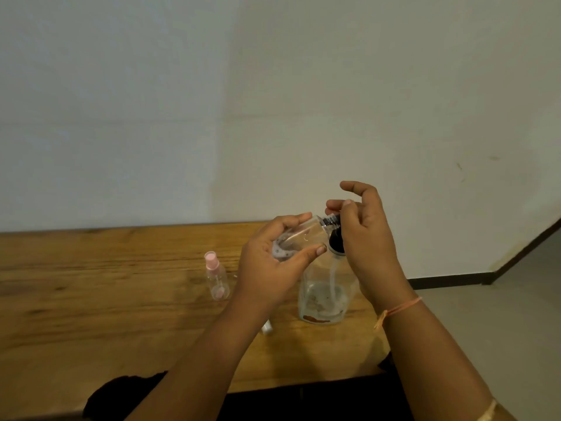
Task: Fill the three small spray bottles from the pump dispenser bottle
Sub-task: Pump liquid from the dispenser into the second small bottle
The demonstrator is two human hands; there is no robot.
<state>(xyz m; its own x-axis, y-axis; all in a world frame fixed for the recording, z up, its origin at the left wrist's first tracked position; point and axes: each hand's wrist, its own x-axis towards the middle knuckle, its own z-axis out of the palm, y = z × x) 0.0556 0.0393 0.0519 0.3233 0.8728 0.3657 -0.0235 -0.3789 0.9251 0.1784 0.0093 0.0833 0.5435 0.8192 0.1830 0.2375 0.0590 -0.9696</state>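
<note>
My left hand (273,262) grips a small clear spray bottle (303,235), tilted on its side with its open neck against the black pump head (335,238) of the clear pump dispenser bottle (324,293). My right hand (364,235) rests on top of the pump head, with its thumb and fingers bent over it. The dispenser stands on the wooden table (106,299) and holds a little clear liquid at its bottom. A second small spray bottle (216,279) with a pink cap stands upright to the left. A white part (267,327) lies by my left forearm.
The table's far edge meets a plain white wall (273,86). The right end of the table stops near the dispenser, with grey floor (501,314) beyond. Dark cloth (121,393) lies over the near edge.
</note>
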